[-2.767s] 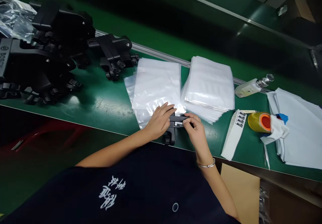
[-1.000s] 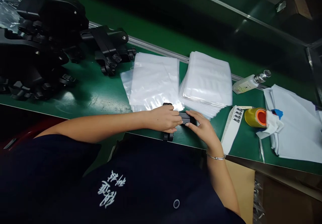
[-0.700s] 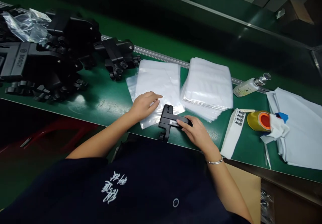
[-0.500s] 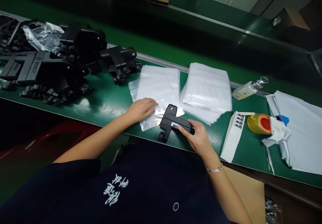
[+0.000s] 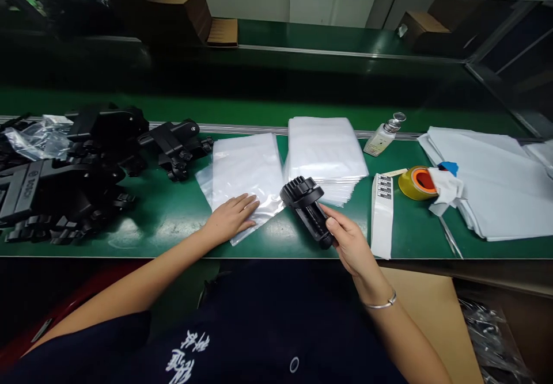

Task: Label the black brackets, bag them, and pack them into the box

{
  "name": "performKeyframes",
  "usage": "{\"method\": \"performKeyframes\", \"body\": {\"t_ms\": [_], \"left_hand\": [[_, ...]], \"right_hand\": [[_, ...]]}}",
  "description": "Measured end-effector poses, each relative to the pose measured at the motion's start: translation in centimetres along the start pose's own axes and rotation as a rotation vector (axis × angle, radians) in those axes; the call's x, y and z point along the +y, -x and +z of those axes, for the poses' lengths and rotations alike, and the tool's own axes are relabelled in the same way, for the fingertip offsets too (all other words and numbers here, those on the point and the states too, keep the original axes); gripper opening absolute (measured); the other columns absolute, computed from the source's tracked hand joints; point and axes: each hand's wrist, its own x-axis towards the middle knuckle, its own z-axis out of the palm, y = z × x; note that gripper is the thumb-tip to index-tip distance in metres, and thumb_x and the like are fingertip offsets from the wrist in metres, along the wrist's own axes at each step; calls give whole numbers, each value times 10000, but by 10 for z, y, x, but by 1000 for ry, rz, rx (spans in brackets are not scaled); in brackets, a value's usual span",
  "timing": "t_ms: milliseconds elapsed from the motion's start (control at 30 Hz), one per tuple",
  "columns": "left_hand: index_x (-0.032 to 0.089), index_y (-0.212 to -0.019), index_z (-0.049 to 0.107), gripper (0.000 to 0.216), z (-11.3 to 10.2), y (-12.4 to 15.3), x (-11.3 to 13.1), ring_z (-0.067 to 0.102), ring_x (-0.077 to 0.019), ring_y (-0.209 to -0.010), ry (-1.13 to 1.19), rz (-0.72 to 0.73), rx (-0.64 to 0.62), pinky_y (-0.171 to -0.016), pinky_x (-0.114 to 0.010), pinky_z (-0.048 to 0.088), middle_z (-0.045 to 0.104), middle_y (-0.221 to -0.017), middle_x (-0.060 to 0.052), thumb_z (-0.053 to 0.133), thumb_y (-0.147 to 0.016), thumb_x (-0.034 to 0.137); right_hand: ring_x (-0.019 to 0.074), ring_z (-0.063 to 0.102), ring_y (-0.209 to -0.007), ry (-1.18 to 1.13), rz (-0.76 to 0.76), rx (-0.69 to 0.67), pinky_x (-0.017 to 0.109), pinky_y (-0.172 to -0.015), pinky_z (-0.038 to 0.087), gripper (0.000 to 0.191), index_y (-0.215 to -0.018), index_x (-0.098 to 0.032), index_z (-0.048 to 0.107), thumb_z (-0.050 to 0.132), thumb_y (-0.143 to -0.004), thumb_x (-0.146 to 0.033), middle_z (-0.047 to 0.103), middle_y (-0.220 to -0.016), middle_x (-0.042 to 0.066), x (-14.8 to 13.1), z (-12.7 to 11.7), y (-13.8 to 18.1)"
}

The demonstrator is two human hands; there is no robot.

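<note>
My right hand point(image 5: 349, 241) grips a small black plastic part point(image 5: 306, 204) by its near end and holds it tilted above the green table point(image 5: 173, 223), its wider ribbed head pointing up and left. My left hand point(image 5: 231, 217) lies flat, fingers stretched, on the near corner of a clear plastic bag point(image 5: 242, 171) spread on the table. The part hangs just right of that bag's near edge.
A stack of clear bags point(image 5: 324, 154) lies behind the part. Black plastic parts point(image 5: 78, 165) pile up at the left. To the right sit a label strip point(image 5: 382, 211), a yellow tape roll point(image 5: 415, 182), a small bottle point(image 5: 382, 136) and white sheets point(image 5: 488, 177).
My right hand has lifted the black part off the table and turned it end-up. My left hand left the part and now rests on the bag. The camera has tilted up.
</note>
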Motion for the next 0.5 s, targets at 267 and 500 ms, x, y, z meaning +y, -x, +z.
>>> {"method": "performKeyframes", "body": {"t_ms": [267, 500], "left_hand": [[200, -1466, 420, 553, 6, 11, 26, 386, -316, -1417, 81, 61, -123, -1152, -531, 335, 431, -1518, -142, 407, -981, 464], [183, -1543, 244, 632, 18, 27, 61, 303, -313, -1458, 117, 116, -243, -1173, -518, 277, 303, -1577, -165, 397, -986, 441]], "right_hand": [[285, 598, -1220, -94, 41, 26, 473, -1035, 498, 465, -1154, -288, 717, 716, -775, -557, 674, -1274, 45, -5, 2, 6], [286, 607, -1208, -153, 66, 23, 481, -1036, 498, 462, -1130, -301, 727, 740, -747, -561, 689, -1248, 34, -8, 0, 8]]}}
